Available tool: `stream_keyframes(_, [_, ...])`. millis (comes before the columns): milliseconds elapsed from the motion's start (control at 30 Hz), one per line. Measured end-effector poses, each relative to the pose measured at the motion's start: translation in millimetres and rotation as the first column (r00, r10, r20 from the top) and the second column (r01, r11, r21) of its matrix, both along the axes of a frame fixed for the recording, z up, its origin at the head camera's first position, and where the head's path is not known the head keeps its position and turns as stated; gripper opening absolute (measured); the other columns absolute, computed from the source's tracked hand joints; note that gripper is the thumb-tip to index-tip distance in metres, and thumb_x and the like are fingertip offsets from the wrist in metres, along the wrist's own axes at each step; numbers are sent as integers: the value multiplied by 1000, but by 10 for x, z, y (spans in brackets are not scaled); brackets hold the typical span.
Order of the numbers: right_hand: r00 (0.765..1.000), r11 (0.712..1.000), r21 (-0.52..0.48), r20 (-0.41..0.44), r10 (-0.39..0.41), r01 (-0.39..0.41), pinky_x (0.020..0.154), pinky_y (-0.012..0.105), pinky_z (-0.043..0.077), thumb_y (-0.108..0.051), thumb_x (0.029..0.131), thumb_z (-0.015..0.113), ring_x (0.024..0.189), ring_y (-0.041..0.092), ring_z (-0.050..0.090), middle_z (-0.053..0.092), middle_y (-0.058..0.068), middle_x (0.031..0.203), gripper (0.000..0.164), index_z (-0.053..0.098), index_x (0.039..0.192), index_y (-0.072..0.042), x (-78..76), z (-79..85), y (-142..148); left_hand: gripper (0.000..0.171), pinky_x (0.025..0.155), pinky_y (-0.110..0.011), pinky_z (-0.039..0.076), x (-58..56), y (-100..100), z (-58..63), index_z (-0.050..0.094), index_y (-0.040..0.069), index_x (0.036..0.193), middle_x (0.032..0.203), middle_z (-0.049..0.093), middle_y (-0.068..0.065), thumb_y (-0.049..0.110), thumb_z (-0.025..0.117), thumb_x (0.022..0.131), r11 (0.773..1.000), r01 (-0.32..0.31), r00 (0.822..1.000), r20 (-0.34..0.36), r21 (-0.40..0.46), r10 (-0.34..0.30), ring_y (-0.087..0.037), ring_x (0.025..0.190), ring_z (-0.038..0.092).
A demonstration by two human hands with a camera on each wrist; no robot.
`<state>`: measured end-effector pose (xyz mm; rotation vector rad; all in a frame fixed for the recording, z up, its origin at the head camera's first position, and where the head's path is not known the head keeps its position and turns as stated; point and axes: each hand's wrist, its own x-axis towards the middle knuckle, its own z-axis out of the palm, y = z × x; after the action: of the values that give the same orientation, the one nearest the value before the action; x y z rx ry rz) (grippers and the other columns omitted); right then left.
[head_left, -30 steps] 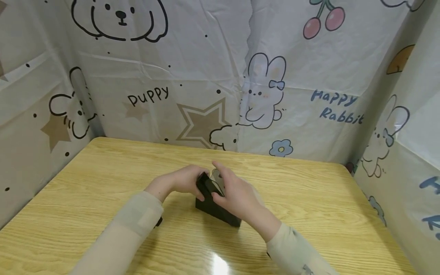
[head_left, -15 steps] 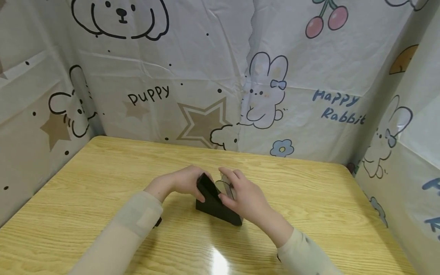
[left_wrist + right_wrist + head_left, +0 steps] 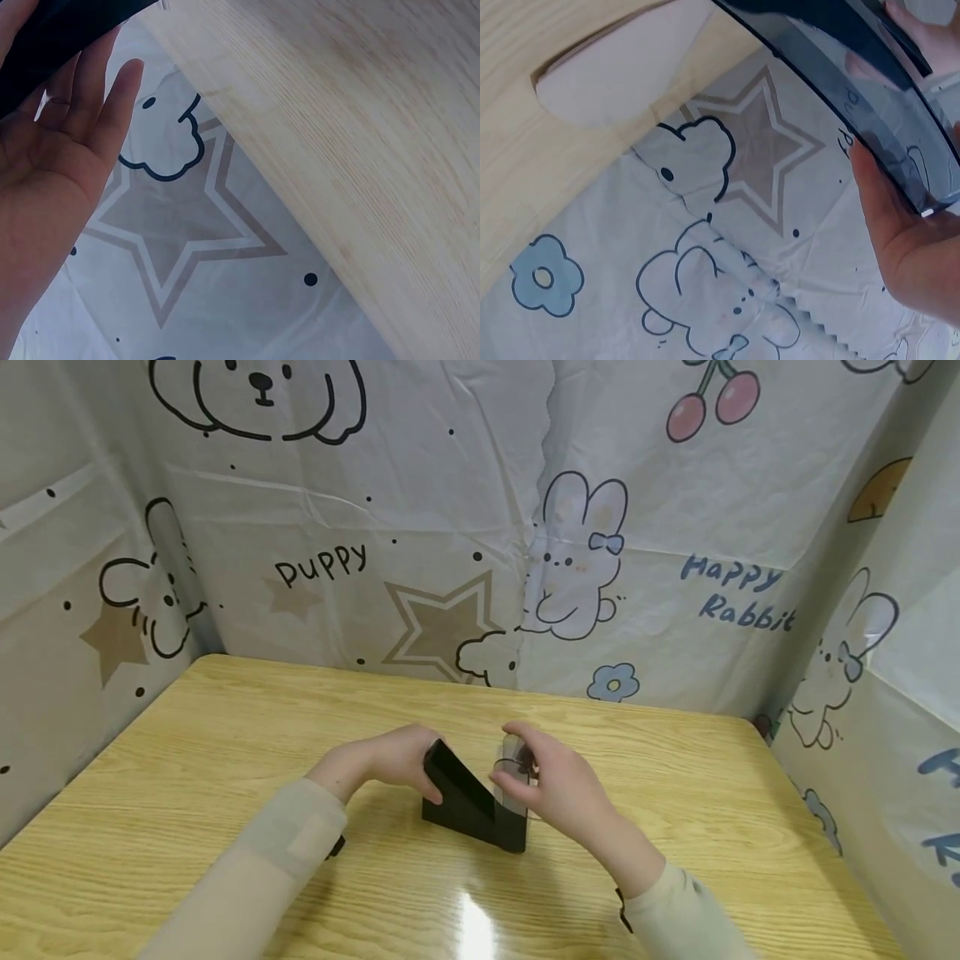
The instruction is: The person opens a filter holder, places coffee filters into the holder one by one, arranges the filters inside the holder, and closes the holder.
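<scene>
A black wedge-shaped case (image 3: 465,814) stands on the table, its slanted top falling toward the right. My left hand (image 3: 401,756) grips its tall left end, thumb on the near side; the left wrist view shows the fingers behind the black body (image 3: 60,37). My right hand (image 3: 558,785) pinches a smoky see-through plastic piece (image 3: 512,789) between thumb and fingers at the case's low right end. In the right wrist view this piece shows as a long panel (image 3: 832,82) with a dark edge, fingertips right at that edge. A small dark part beside the right fingers is partly hidden.
The wood-grain table (image 3: 247,727) runs back to a printed cloth (image 3: 420,510) hanging behind it, with more cloth at both sides. In the right wrist view a white rounded shape (image 3: 622,75) with a brown edge overlaps the tabletop.
My right hand has moved right, away from the left hand, and the see-through piece has shifted with it toward the case's low right end. The left hand keeps its grip.
</scene>
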<state>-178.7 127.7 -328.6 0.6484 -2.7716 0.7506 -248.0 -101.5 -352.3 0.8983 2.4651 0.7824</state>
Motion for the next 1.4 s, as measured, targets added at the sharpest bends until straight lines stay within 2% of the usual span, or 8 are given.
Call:
stream_keyframes(167, [996,1000,9,87,-6,5,60,22,45,-30,82,71,66,8,52,57,-5,76,47,54,122,-13,16,71,77,27,80,-28,49,20,-22,3,67,14,93,98,63,3,12,81,71,1000,-2,1000,14,8,2,-8,87,59])
stream_keyframes(400, [986,999,-51,167,5,4,61,23,45,-24,82,69,66,8,52,58,-4,76,44,53,121,-9,48,86,171,26,81,-29,50,36,-81,-1,68,14,93,98,66,2,10,80,71,999,3,999,35,42,-5,-10,89,60])
stream_keyframes(567, [983,997,-71,184,2,11,65,25,48,-22,83,66,71,7,56,61,-1,82,41,51,119,-7,35,31,228,33,85,-33,49,25,-120,-19,67,12,98,102,65,0,12,82,69,998,-35,998,57,45,32,-13,93,60])
stream_keyframes(800, [978,994,-107,211,-9,32,70,27,50,-22,85,64,78,10,59,61,2,90,40,48,119,-8,28,-18,297,24,78,-27,49,13,-195,-34,67,13,94,96,65,3,11,79,73,998,-3,997,73,56,-1,-7,84,59])
stream_keyframes(967, [977,993,-109,211,-26,49,72,29,50,-23,85,64,83,11,61,62,4,93,38,48,116,-9,25,-39,327,23,77,-27,48,12,-235,-29,67,13,93,94,64,3,13,79,73,999,-17,998,56,52,15,-7,83,57])
stream_keyframes(1200, [972,991,-114,231,-46,74,71,29,50,-23,85,64,83,13,61,62,7,97,36,48,114,-9,35,-74,379,23,77,-28,48,9,-288,-25,66,12,93,96,64,2,15,79,74,997,-26,998,56,67,23,-8,84,57])
stream_keyframes(1400, [963,986,-151,267,-32,75,69,26,50,-21,87,63,82,13,61,62,9,99,35,47,113,-6,41,-124,450,25,78,-28,49,9,-345,-29,65,11,95,96,66,1,13,78,74,996,-36,997,74,84,29,-7,84,59])
